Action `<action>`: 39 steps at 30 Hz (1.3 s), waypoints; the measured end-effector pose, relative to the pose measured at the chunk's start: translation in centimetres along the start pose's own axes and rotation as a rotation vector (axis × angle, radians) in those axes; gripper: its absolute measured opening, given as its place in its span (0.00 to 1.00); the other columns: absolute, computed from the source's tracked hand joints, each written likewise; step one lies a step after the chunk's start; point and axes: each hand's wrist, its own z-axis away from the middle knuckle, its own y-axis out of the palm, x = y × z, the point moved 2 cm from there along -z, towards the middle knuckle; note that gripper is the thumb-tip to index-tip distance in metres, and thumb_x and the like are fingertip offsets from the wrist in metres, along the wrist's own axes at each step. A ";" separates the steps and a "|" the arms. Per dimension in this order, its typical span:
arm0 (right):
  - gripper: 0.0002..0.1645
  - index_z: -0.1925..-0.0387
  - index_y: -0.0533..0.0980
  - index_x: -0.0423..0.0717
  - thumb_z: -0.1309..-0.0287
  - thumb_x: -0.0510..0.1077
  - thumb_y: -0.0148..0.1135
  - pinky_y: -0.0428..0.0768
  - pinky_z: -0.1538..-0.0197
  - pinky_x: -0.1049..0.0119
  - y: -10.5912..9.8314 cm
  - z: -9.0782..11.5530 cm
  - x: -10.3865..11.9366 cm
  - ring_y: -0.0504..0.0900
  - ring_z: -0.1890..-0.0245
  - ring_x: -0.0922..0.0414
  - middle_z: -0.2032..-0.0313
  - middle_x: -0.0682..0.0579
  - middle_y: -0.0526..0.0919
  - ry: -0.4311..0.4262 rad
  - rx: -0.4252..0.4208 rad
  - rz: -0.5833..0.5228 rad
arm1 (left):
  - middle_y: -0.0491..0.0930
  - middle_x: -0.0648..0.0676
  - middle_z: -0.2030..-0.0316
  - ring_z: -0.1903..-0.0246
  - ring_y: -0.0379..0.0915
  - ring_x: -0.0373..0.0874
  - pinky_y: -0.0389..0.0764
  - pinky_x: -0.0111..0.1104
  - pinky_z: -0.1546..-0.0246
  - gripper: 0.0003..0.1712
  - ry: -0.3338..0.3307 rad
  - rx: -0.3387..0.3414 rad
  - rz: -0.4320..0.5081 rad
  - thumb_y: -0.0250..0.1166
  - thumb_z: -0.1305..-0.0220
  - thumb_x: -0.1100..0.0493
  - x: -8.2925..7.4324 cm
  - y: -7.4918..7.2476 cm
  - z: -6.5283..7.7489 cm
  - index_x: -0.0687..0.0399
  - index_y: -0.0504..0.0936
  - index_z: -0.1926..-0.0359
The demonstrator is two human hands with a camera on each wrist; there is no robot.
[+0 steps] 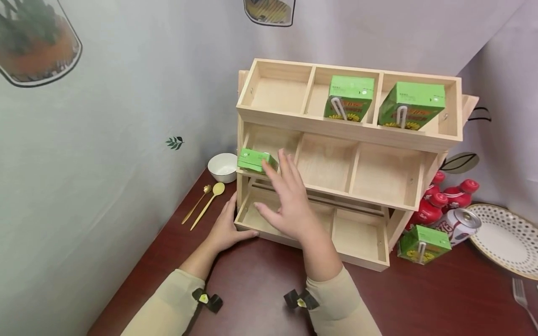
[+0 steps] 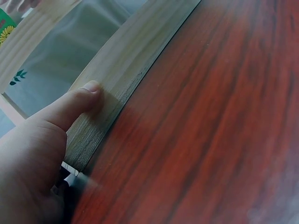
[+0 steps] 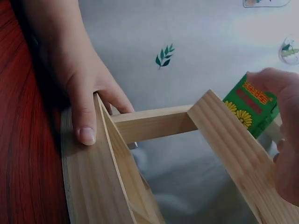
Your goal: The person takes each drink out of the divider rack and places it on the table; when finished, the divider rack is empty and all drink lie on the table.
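A three-tier wooden rack (image 1: 269, 114) stands on the table. At its lower left corner my left hand (image 1: 223, 228) grips the bottom tier, thumb on the front board (image 2: 117, 70) and fingers along the side. My right hand (image 1: 290, 200) is raised before the middle tier, fingers extended and thumb apart. A green drink carton (image 1: 252, 159) sits in the middle tier's left compartment, with a right fingertip at its edge; in the right wrist view, that carton (image 3: 250, 105) shows yellow flowers. Two more drink cartons, a middle one (image 1: 350, 98) and a right one (image 1: 412, 105), stand in the top tier.
Right of the rack are several red bottles (image 1: 460, 193), a can (image 1: 460, 224), another green carton (image 1: 424, 245), a dotted plate (image 1: 504, 238) and a fork (image 1: 520, 294). Left of it are a white bowl (image 1: 222, 167) and two golden utensils, including a spoon (image 1: 217, 189). Curtains hang behind.
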 end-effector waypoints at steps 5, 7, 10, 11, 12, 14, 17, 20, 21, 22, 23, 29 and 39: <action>0.54 0.24 0.50 0.52 0.46 0.56 0.66 0.47 0.32 0.41 0.4 -0.1 0.1 0.45 0.27 0.43 0.25 0.47 0.42 0.001 0.009 0.025 | 0.60 0.48 0.33 0.36 0.57 0.44 0.63 0.48 0.40 0.75 0.004 0.004 -0.004 0.80 0.70 0.33 0.0 -0.1 0.0 0.28 0.41 0.25; 0.54 0.24 0.49 0.49 0.46 0.54 0.66 0.49 0.31 0.44 0.4 -0.2 0.0 0.48 0.28 0.45 0.26 0.46 0.48 -0.003 -0.010 0.015 | 0.60 0.49 0.33 0.36 0.57 0.44 0.63 0.48 0.40 0.75 0.001 0.009 -0.005 0.80 0.70 0.33 0.0 -0.1 0.0 0.28 0.41 0.24; 0.54 0.25 0.51 0.46 0.46 0.52 0.68 0.50 0.31 0.48 0.5 -0.3 -0.1 0.53 0.29 0.49 0.28 0.45 0.56 -0.005 -0.031 -0.009 | 0.59 0.50 0.33 0.36 0.57 0.45 0.63 0.49 0.40 0.75 -0.008 0.010 -0.009 0.80 0.69 0.32 0.1 -0.2 0.1 0.28 0.40 0.24; 0.54 0.25 0.51 0.46 0.47 0.52 0.68 0.50 0.31 0.49 0.5 -0.3 -0.1 0.53 0.29 0.49 0.29 0.45 0.57 0.000 -0.034 -0.017 | 0.59 0.50 0.33 0.36 0.58 0.45 0.63 0.49 0.40 0.75 -0.013 0.009 -0.010 0.80 0.69 0.32 0.2 -0.2 0.1 0.28 0.40 0.24; 0.54 0.25 0.51 0.46 0.47 0.52 0.69 0.50 0.31 0.50 0.5 -0.4 -0.1 0.53 0.29 0.50 0.29 0.45 0.57 0.009 -0.034 -0.024 | 0.60 0.50 0.33 0.37 0.58 0.45 0.63 0.49 0.40 0.75 -0.018 0.007 -0.012 0.80 0.70 0.32 0.2 -0.2 0.1 0.28 0.40 0.25; 0.56 0.24 0.48 0.49 0.47 0.54 0.69 0.48 0.30 0.51 0.7 -0.3 -0.1 0.51 0.29 0.51 0.27 0.47 0.53 0.036 -0.015 -0.025 | 0.60 0.50 0.33 0.37 0.58 0.45 0.64 0.50 0.41 0.76 -0.021 0.005 -0.018 0.80 0.70 0.32 0.3 -0.3 0.1 0.27 0.40 0.25; 0.59 0.23 0.43 0.51 0.46 0.57 0.67 0.45 0.30 0.47 1.0 -0.4 0.0 0.46 0.27 0.50 0.25 0.50 0.44 0.059 0.021 0.001 | 0.60 0.51 0.33 0.37 0.58 0.47 0.64 0.50 0.41 0.76 -0.012 0.010 -0.024 0.80 0.69 0.33 0.3 -0.2 0.1 0.29 0.40 0.24; 0.59 0.23 0.42 0.52 0.46 0.56 0.67 0.44 0.31 0.44 1.2 -0.7 0.0 0.45 0.27 0.51 0.25 0.52 0.42 0.063 0.025 0.022 | 0.59 0.52 0.33 0.36 0.58 0.48 0.64 0.50 0.41 0.76 -0.004 0.016 -0.023 0.80 0.69 0.34 0.2 0.1 -0.1 0.30 0.40 0.24; 0.58 0.23 0.43 0.51 0.45 0.54 0.67 0.44 0.32 0.44 1.3 -0.7 -0.1 0.46 0.27 0.50 0.25 0.51 0.45 0.062 0.016 0.021 | 0.60 0.52 0.33 0.37 0.58 0.48 0.64 0.51 0.41 0.76 -0.003 0.016 -0.020 0.81 0.69 0.34 0.1 0.1 -0.1 0.30 0.40 0.24; 0.57 0.23 0.44 0.52 0.45 0.52 0.67 0.45 0.32 0.44 1.3 -0.8 -0.1 0.48 0.28 0.50 0.25 0.51 0.47 0.063 0.006 0.018 | 0.60 0.53 0.33 0.37 0.58 0.48 0.64 0.51 0.41 0.76 -0.004 0.015 -0.019 0.81 0.69 0.34 0.1 0.1 -0.1 0.30 0.40 0.24; 0.56 0.24 0.45 0.52 0.46 0.50 0.68 0.46 0.32 0.45 1.3 -0.8 -0.1 0.50 0.29 0.50 0.26 0.51 0.49 0.068 -0.003 0.011 | 0.59 0.52 0.33 0.36 0.58 0.48 0.64 0.51 0.41 0.76 -0.007 0.015 -0.018 0.81 0.69 0.34 0.1 0.1 -0.1 0.30 0.40 0.24; 0.58 0.24 0.48 0.53 0.50 0.42 0.71 0.50 0.34 0.48 1.3 -0.8 -0.2 0.56 0.34 0.48 0.30 0.51 0.57 0.079 -0.031 0.003 | 0.59 0.51 0.32 0.36 0.57 0.46 0.63 0.50 0.40 0.75 -0.018 0.017 -0.015 0.80 0.69 0.33 0.2 0.0 0.0 0.29 0.40 0.24; 0.31 0.43 0.76 0.52 0.51 0.34 0.68 0.59 0.38 0.52 1.7 -0.8 -0.2 0.66 0.44 0.47 0.43 0.49 0.71 -0.014 -0.177 0.049 | 0.60 0.52 0.33 0.36 0.57 0.48 0.64 0.52 0.41 0.76 -0.003 0.019 -0.012 0.81 0.69 0.35 0.0 0.0 0.0 0.32 0.40 0.24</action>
